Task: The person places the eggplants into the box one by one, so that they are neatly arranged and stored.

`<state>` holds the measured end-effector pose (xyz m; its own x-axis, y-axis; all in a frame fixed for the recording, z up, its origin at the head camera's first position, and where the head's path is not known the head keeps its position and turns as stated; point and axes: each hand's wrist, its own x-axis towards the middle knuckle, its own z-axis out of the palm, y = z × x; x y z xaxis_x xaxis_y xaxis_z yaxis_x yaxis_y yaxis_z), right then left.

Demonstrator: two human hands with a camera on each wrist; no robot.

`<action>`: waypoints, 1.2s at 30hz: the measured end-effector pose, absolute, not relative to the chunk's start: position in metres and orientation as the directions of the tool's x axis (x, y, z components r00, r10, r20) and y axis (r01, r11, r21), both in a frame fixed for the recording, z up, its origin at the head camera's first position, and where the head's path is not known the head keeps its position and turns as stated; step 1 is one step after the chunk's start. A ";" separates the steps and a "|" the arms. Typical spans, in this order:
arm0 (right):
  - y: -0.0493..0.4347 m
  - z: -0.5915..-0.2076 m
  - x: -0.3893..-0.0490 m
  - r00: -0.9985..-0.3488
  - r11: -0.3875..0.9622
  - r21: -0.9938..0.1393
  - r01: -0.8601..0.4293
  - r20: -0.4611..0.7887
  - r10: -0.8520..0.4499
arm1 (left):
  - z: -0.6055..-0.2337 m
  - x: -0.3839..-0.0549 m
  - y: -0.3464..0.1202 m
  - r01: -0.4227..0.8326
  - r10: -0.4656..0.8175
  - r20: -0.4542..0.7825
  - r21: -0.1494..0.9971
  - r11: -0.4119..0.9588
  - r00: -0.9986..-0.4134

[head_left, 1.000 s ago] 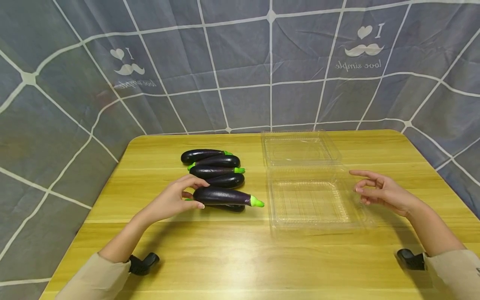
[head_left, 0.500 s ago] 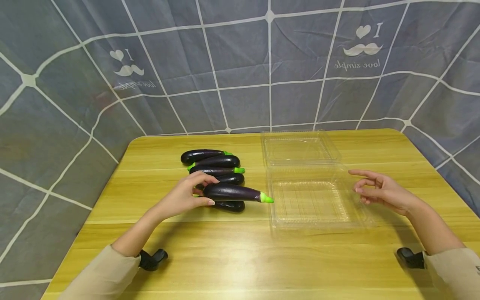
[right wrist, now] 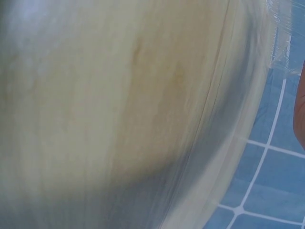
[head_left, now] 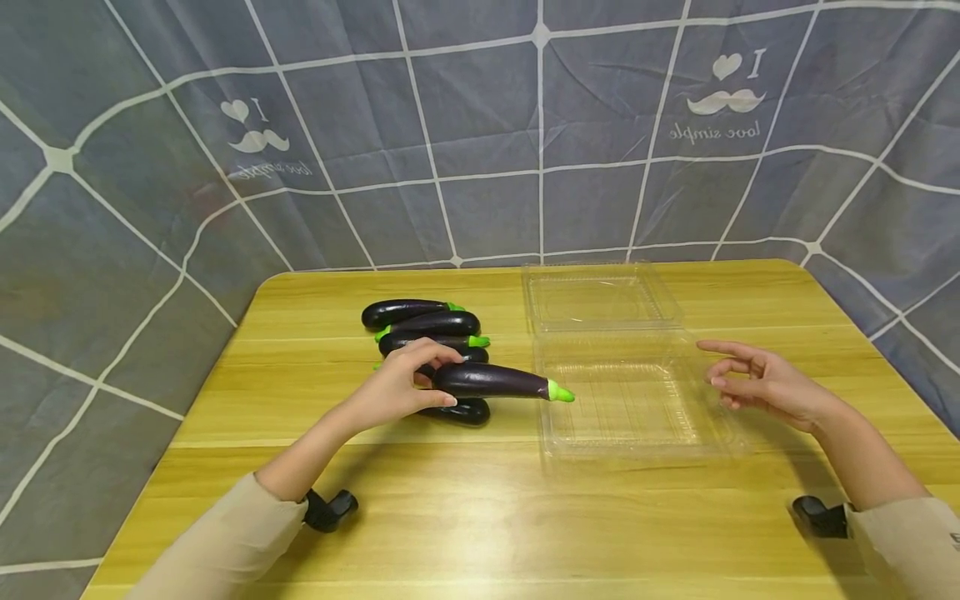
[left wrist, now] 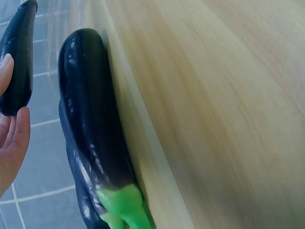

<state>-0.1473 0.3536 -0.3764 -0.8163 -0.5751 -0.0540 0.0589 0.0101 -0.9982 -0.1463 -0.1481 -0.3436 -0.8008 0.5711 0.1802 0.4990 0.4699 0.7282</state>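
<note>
My left hand [head_left: 401, 382] pinches the rounded end of a dark purple eggplant [head_left: 491, 381] between thumb and fingers. Its green stem end points right, over the left rim of a clear plastic container [head_left: 545, 417]. In the left wrist view, the held eggplant [left wrist: 19, 62] is raised clear of the table. Several more eggplants [head_left: 427, 323] lie stacked in a row behind and below the hand; the nearest eggplant [left wrist: 90, 109] shows large in that view. At the container's right side hovers my right hand [head_left: 772, 387], fingers loosely bent with nothing in them. The right wrist view catches only its edge.
The container's hinged lid [head_left: 600, 296] lies folded back behind it. All rests on a wooden table [head_left: 480, 517] with a grey checked curtain [head_left: 480, 125] along its back and sides. Black wrist straps with cameras [head_left: 330, 510] sit on both forearms.
My left hand has carried the eggplant to the right, bringing its stem from left of the container to above its left edge. The right hand stays where it was.
</note>
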 end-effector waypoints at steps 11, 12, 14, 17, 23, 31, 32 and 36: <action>0.353 -0.377 -0.147 -0.801 -0.038 -0.998 0.057 -0.023 -0.598 | -0.347 -0.148 -0.135 0.490 0.571 0.174 0.737 0.465 -0.802; 0.353 -0.377 -0.147 -0.801 -0.039 -0.998 0.058 -0.023 -0.598 | -0.347 -0.148 -0.134 0.489 0.569 0.173 0.738 0.466 -0.804; 0.354 -0.377 -0.147 -0.805 -0.028 -0.998 0.058 -0.030 -0.593 | -0.348 -0.148 -0.132 0.499 0.573 0.182 0.732 0.464 -0.799; 0.355 -0.378 -0.147 -0.812 0.003 -0.999 0.054 -0.046 -0.582 | -0.349 -0.149 -0.129 0.513 0.581 0.195 0.728 0.455 -0.791; 0.357 -0.380 -0.148 -0.812 0.024 -0.998 0.050 -0.055 -0.581 | -0.350 -0.153 -0.121 0.539 0.600 0.212 0.719 0.439 -0.772; 0.357 -0.380 -0.148 -0.809 0.022 -0.999 0.046 -0.050 -0.585 | -0.351 -0.161 -0.106 0.545 0.600 0.220 0.717 0.435 -0.769; 0.356 -0.380 -0.148 -0.809 0.024 -0.999 0.045 -0.051 -0.585 | -0.351 -0.162 -0.103 0.545 0.602 0.221 0.719 0.431 -0.768; 0.356 -0.379 -0.148 -0.806 0.027 -0.999 0.043 -0.051 -0.589 | -0.351 -0.163 -0.095 0.548 0.612 0.222 0.724 0.418 -0.759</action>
<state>-0.1482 0.3556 -0.3789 -0.8063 -0.5893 -0.0509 0.0432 0.0271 -0.9987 -0.1632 -0.0946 -0.3507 -0.7590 0.6122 0.2215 0.5483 0.4177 0.7245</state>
